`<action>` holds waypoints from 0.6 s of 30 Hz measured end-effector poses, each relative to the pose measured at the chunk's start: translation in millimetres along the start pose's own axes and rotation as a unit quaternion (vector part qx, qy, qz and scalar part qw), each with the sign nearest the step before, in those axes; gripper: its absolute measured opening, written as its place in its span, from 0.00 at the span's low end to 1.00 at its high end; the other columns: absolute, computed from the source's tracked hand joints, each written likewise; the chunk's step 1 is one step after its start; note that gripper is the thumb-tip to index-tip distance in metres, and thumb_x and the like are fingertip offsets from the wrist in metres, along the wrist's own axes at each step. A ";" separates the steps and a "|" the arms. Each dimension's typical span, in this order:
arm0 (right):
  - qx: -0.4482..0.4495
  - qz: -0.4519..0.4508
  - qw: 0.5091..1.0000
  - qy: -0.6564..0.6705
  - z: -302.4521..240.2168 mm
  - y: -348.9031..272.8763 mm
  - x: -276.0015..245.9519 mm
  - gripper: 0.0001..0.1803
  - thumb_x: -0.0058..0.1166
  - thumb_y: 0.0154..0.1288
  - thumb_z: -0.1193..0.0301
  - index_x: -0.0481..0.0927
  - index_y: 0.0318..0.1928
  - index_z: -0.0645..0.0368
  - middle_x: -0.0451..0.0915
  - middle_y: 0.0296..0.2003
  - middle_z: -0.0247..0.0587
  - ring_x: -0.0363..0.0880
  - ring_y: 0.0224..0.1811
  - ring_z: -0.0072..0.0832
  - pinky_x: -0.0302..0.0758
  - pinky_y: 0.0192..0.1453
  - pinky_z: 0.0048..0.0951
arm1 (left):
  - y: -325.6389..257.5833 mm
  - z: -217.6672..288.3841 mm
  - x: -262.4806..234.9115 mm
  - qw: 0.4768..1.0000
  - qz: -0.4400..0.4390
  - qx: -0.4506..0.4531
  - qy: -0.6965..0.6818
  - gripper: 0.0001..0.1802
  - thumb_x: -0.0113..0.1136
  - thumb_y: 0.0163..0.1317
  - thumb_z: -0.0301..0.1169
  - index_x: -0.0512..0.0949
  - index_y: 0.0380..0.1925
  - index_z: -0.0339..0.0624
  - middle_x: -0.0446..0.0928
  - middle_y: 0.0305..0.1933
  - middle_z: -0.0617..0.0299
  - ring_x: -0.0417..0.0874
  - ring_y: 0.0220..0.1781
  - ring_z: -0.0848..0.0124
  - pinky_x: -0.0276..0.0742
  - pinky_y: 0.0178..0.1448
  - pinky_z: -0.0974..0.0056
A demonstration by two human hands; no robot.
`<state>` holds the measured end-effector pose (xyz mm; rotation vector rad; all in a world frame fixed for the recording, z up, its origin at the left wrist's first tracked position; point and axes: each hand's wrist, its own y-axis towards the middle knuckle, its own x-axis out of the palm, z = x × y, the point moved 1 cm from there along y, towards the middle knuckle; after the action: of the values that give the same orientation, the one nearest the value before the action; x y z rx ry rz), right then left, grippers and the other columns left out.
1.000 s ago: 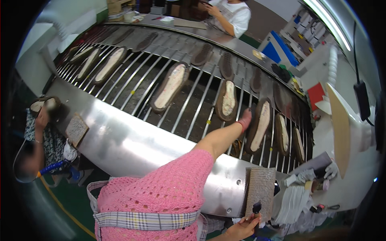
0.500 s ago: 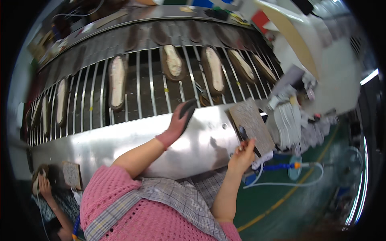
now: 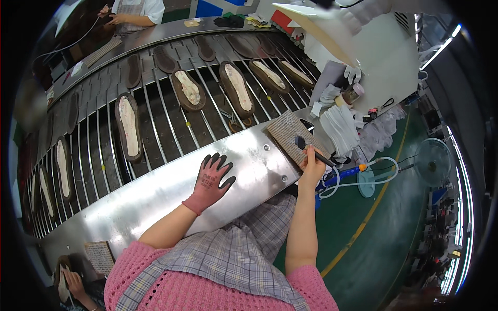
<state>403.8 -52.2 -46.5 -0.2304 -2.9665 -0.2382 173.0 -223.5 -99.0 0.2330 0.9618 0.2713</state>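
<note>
My left hand (image 3: 208, 181), in a pink glove with black fingertips, is held palm down with its fingers spread. It is over the shiny metal ledge (image 3: 171, 192) and holds nothing. Bare, my right hand (image 3: 312, 167) grips a dark-handled brush (image 3: 300, 142) in its fingertips. The brush head is above a brown ridged board (image 3: 285, 132) at the ledge's right end; whether it touches cannot be made out. Beyond the ledge, several brown shoe pieces with pale undersides, such as this long one (image 3: 237, 90), lie across metal bars (image 3: 158, 111).
Dark soles (image 3: 133, 71) lie on the strip behind the bars. White gloves (image 3: 340, 129) are heaped right of the board, near a blue air hose (image 3: 342, 176). One co-worker (image 3: 137, 13) stands across the line; another's hand (image 3: 75, 284) holds a shoe piece at lower left.
My left hand has turned from edge-on to palm down, its fingers spreading. My right hand still holds the brush at the board. The view has swung, and a co-worker across the line has come into it.
</note>
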 end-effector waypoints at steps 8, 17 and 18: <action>-0.003 0.047 0.997 -0.063 13.4 32.2 -22.4 0.12 0.62 0.63 0.66 0.82 0.34 0.64 0.80 0.25 0.34 0.67 0.18 0.14 0.62 0.21 0.17 | 2.3 1.9 -1.0 1.000 -0.003 -0.001 -0.013 0.22 0.62 0.58 0.38 0.76 0.52 0.45 0.68 0.62 0.48 0.61 0.70 0.51 0.48 0.76 0.49; 0.015 0.179 0.984 -0.008 29.0 45.7 -30.2 0.17 0.62 0.63 0.60 0.83 0.29 0.64 0.75 0.19 0.31 0.65 0.15 0.13 0.59 0.19 0.18 | 57.8 3.7 15.0 0.993 0.068 -0.001 -0.096 0.25 0.63 0.58 0.36 0.73 0.55 0.43 0.69 0.60 0.47 0.65 0.65 0.49 0.59 0.70 0.51; 0.014 0.181 0.983 -0.003 31.4 46.8 -29.1 0.17 0.62 0.63 0.60 0.83 0.28 0.64 0.75 0.18 0.31 0.64 0.15 0.13 0.58 0.19 0.18 | 85.1 10.6 12.6 0.993 0.078 0.029 -0.088 0.25 0.63 0.58 0.36 0.72 0.56 0.43 0.69 0.61 0.47 0.65 0.65 0.49 0.59 0.70 0.51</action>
<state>435.4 -5.3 -75.1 -0.7565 -2.8604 -0.1472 178.1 -140.0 -76.2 0.3801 0.7793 0.3603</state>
